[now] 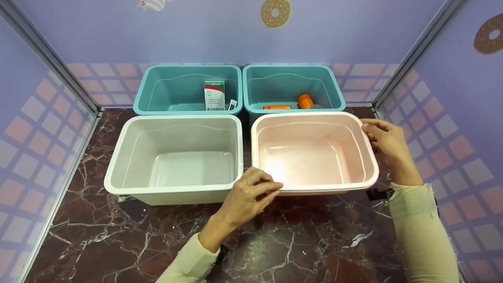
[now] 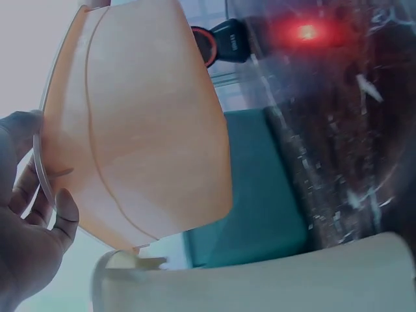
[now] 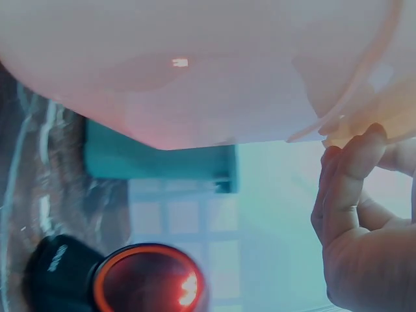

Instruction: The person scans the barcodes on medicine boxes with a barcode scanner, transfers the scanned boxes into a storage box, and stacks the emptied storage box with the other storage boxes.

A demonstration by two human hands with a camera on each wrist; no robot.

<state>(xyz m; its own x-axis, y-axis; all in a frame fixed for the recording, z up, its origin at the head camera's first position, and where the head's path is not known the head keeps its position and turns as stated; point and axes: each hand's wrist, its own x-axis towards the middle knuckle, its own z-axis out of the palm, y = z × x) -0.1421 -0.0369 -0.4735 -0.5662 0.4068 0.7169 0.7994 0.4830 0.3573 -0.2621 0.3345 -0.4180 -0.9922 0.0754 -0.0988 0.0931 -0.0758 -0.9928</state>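
A pale pink plastic bin point(image 1: 314, 157) is held by its rim between both hands, its inside bare. My left hand point(image 1: 251, 192) pinches the rim at the near left corner. On the bin's right side, my right hand point(image 1: 389, 145) grips the rim toward the far corner, some fingers hidden below it. The left wrist view shows the pink bin's outer wall point(image 2: 149, 117) and the left hand point(image 2: 32, 214) with fingers on both sides of the rim. From the right wrist view, the bin's underside appears raised off the table, with the right hand point(image 3: 364, 221) at its edge.
A white bin point(image 1: 177, 188) stands left of the pink one. Behind are two teal bins: the left bin point(image 1: 157, 112) holds a green-and-white box point(image 1: 214, 96), the right bin point(image 1: 290, 70) orange bottles point(image 1: 304, 101). Purple walls point(image 1: 216, 35) enclose the dark marbled table point(image 1: 157, 243).
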